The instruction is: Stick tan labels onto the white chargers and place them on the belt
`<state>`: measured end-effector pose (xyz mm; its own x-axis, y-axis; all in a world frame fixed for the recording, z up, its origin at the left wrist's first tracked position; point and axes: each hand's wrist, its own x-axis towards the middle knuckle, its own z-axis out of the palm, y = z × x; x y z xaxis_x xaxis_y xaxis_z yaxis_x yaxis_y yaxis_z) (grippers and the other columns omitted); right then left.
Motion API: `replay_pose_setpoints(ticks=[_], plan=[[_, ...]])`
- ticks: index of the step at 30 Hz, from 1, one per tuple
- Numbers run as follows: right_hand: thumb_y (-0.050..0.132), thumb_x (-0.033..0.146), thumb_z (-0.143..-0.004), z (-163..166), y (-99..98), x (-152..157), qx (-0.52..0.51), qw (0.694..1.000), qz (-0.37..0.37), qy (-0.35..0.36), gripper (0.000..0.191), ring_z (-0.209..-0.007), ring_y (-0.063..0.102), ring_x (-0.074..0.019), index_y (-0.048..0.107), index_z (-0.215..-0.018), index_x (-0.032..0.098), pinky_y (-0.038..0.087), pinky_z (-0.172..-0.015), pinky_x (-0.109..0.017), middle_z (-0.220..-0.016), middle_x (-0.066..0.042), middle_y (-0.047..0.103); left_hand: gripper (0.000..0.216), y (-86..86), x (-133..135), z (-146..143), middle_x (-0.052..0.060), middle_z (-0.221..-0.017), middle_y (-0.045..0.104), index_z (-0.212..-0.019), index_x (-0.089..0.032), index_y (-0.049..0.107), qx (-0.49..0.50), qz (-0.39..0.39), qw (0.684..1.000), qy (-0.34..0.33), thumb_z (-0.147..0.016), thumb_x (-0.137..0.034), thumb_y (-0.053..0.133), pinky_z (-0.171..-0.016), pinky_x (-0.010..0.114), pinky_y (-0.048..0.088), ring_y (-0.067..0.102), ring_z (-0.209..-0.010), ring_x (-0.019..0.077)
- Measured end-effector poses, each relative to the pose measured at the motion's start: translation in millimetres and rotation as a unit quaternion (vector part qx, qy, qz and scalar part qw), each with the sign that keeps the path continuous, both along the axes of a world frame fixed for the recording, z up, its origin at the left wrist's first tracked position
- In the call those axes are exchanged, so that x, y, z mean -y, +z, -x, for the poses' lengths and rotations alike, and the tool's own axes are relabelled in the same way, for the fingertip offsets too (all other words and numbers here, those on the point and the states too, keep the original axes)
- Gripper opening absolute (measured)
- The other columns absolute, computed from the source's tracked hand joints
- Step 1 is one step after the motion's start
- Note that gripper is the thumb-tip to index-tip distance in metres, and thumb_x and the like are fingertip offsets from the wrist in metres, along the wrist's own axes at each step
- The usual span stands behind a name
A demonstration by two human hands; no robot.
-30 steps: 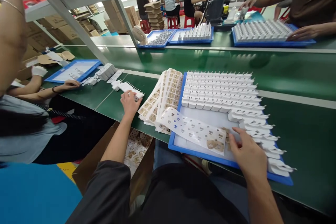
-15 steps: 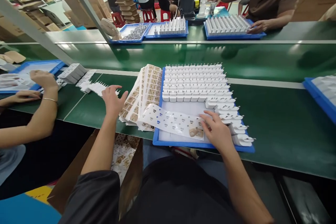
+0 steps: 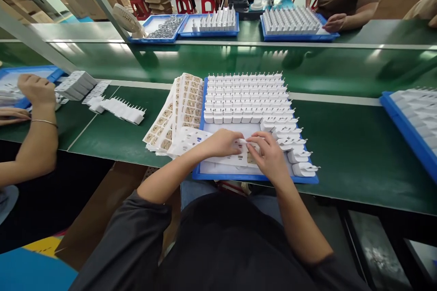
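Note:
Over a blue tray (image 3: 218, 176) my left hand (image 3: 223, 142) and my right hand (image 3: 269, 154) meet, fingertips almost touching. My left thumb and forefinger are closed on a small white plastic part (image 3: 243, 141), mostly covered by the fingers. The fingers of my right hand pinch close against it; what they hold is hidden. Beneath both hands lies a white label sheet (image 3: 186, 138) with cut-out holes and a few tan labels at its right end. Rows of white plug housings (image 3: 244, 100) with metal pins fill the back of the tray, and more line its right side.
Left of the tray fans a stack of tan label sheets (image 3: 187, 100). Farther left lies a row of white pinned parts (image 3: 124, 110), near a co-worker's hand (image 3: 37, 88). Another blue tray (image 3: 406, 127) stands at the right. Across the bench, a person sits behind filled trays (image 3: 297, 37).
My left hand has come from the white parts at the left to the label sheet, beside my right hand. My right hand has drawn its fingers together. The view has shifted slightly.

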<state>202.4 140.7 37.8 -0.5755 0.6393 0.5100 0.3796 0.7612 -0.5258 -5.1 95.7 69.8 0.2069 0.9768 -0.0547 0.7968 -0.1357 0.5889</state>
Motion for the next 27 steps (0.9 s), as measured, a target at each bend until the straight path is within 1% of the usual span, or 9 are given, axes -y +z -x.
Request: replay_pose_setpoints(ticks=[1, 3, 5, 9, 12, 17, 22, 25, 27], plan=[[0.057, 0.029, -0.100, -1, 0.6, 0, -0.023, 1.000, -0.005, -0.006, 0.018, -0.064, 0.058, -0.0141, 0.072, -0.107, 0.023, 0.052, -0.062, -0.032, -0.111, -0.011, 0.067, 0.024, 2.7, -4, 1, 0.003, -0.086, 0.074, -0.099, -0.020, 0.072, 0.018, 0.041, 0.999, 0.006, -0.080, -0.035, 0.073, -0.079, 0.032, 0.051, 0.070, -0.087, 0.0256], [0.059, 0.028, -0.099, -5, 0.4, 0, -0.055, 0.998, -0.017, -0.015, 0.018, -0.064, 0.055, -0.0140, 0.073, -0.108, 0.023, 0.052, -0.062, -0.034, -0.112, -0.011, 0.065, 0.021, 7.0, -9, 4, 0.001, -0.076, 0.070, -0.092, -0.019, 0.072, 0.065, 0.092, 0.993, 0.026, -0.080, -0.036, 0.069, -0.067, 0.028, 0.045, 0.065, -0.074, 0.0212], [0.061, 0.028, -0.097, -9, -1.3, 0, -0.063, 0.998, -0.020, -0.010, 0.016, -0.071, 0.057, -0.0166, 0.075, -0.105, 0.025, 0.053, -0.066, -0.036, -0.116, -0.012, 0.063, 0.022, 8.0, -11, 9, 0.000, -0.076, 0.068, -0.090, -0.018, 0.072, 0.125, 0.123, 0.984, 0.035, -0.079, -0.037, 0.068, -0.063, 0.026, 0.041, 0.061, -0.070, 0.0177], [0.062, 0.027, -0.096, -12, -5.9, -3, -0.039, 0.999, -0.018, 0.017, 0.016, -0.090, 0.059, -0.0233, 0.076, -0.105, 0.027, 0.056, -0.077, -0.042, -0.126, -0.013, 0.062, 0.030, 2.0, -12, 14, -0.002, -0.071, 0.061, -0.090, -0.018, 0.072, 0.246, 0.177, 0.952, 0.030, -0.078, -0.045, 0.072, -0.058, 0.024, 0.035, 0.052, -0.062, 0.0125], [0.062, 0.025, -0.097, -11, -7.3, -5, -0.024, 0.998, -0.044, 0.021, 0.018, -0.091, 0.057, -0.0239, 0.075, -0.108, 0.027, 0.056, -0.080, -0.043, -0.125, -0.013, 0.062, 0.032, -1.1, -12, 13, -0.003, -0.066, 0.056, -0.085, -0.016, 0.073, 0.294, 0.207, 0.933, 0.031, -0.075, -0.047, 0.076, -0.054, 0.023, 0.031, 0.045, -0.058, 0.0101], [0.066, 0.020, -0.095, -12, -4.4, -7, -0.033, 0.992, -0.114, 0.037, 0.018, -0.090, 0.055, -0.0229, 0.075, -0.109, 0.027, 0.057, -0.080, -0.042, -0.122, -0.012, 0.062, 0.034, 3.2, -13, 10, -0.003, -0.064, 0.053, -0.079, -0.015, 0.073, 0.332, 0.234, 0.913, 0.029, -0.070, -0.047, 0.080, -0.052, 0.023, 0.026, 0.038, -0.056, 0.0083], [0.071, 0.015, -0.091, -9, -2.7, -7, -0.057, 0.983, -0.163, 0.056, 0.014, -0.098, 0.057, -0.0255, 0.074, -0.099, 0.026, 0.056, -0.075, -0.039, -0.126, -0.013, 0.061, 0.040, 8.3, -11, 7, -0.007, -0.055, 0.040, -0.063, -0.016, 0.063, 0.330, 0.242, 0.911, 0.048, -0.068, -0.050, 0.082, -0.051, 0.024, 0.020, 0.028, -0.051, 0.0066], [0.071, 0.013, -0.090, -11, -3.5, -7, -0.077, 0.983, -0.152, 0.072, 0.016, -0.107, 0.059, -0.0277, 0.074, -0.096, 0.028, 0.057, -0.080, -0.043, -0.133, -0.011, 0.060, 0.038, 7.6, -11, 8, -0.006, -0.054, 0.043, -0.064, -0.016, 0.063, 0.330, 0.256, 0.907, 0.063, -0.067, -0.049, 0.082, -0.050, 0.023, 0.021, 0.031, -0.050, 0.0071], [0.072, 0.014, -0.090, -15, -5.3, -7, -0.099, 0.985, -0.110, 0.083, 0.017, -0.109, 0.059, -0.0280, 0.074, -0.095, 0.030, 0.057, -0.083, -0.046, -0.137, -0.009, 0.058, 0.036, 5.8, -12, 11, -0.004, -0.058, 0.051, -0.070, -0.016, 0.067, 0.325, 0.266, 0.905, 0.070, -0.067, -0.048, 0.081, -0.051, 0.023, 0.026, 0.039, -0.051, 0.0085]])
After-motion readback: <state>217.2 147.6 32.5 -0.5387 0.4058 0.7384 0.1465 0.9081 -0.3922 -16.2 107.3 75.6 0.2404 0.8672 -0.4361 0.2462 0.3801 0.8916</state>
